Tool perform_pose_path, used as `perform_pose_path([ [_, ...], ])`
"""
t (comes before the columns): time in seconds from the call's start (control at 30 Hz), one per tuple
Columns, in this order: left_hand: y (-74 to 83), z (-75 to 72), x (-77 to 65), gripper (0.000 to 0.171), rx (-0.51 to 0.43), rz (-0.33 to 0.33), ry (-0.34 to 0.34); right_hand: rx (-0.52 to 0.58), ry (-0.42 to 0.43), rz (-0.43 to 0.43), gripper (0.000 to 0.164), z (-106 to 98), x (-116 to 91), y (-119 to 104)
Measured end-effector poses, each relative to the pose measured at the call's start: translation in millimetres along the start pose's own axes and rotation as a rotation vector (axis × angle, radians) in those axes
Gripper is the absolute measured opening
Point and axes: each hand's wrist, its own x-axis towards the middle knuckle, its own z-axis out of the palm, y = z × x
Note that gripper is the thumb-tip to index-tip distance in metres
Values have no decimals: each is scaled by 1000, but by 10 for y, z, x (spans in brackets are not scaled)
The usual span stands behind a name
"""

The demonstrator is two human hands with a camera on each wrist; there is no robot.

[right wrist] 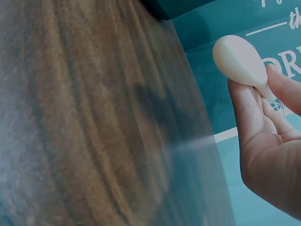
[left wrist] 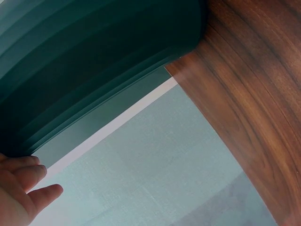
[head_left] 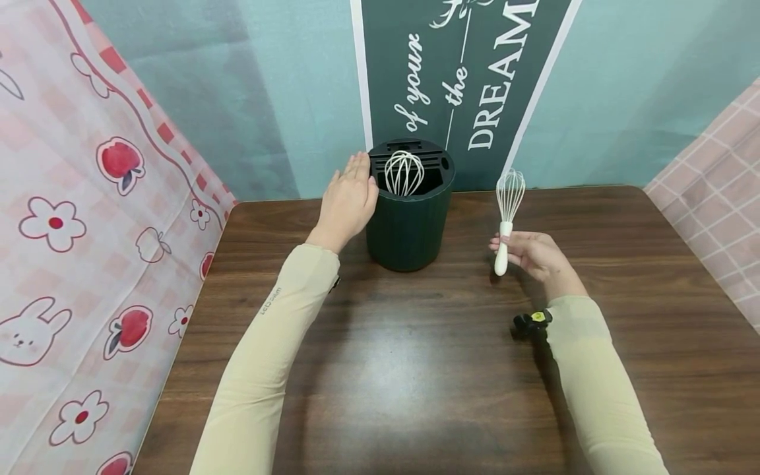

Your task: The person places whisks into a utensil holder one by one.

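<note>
A dark green utensil holder (head_left: 406,231) stands upright at the back of the table, with slots along the far part of its top. The wire loops of a white whisk (head_left: 404,173) stick up out of its front compartment; that whisk's handle is hidden inside. My left hand (head_left: 350,198) rests against the holder's left side near the rim, fingers straight. To the right of the holder, my right hand (head_left: 534,254) pinches a second white whisk (head_left: 510,204) by its handle between thumb and fingers, loops upward. In the right wrist view, the rounded handle end (right wrist: 240,59) points toward the camera.
The brown wooden table (head_left: 392,369) meets a teal wall cloth (head_left: 297,86) with white lettering right behind the holder. A pink patterned cloth (head_left: 89,264) hangs along the left side, and pink tile-patterned covering (head_left: 724,198) is at the right.
</note>
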Motion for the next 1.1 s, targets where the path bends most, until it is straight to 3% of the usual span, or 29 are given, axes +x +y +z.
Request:
perform_pose_path([
  [0.6, 4, 4, -19, 53, 0, 1, -1, -17, 47, -50, 18, 177, -57, -87],
  [1.1, 10, 3, 50, 53, 17, -12, 6, -14, 75, -87, 15, 284, -30, -253],
])
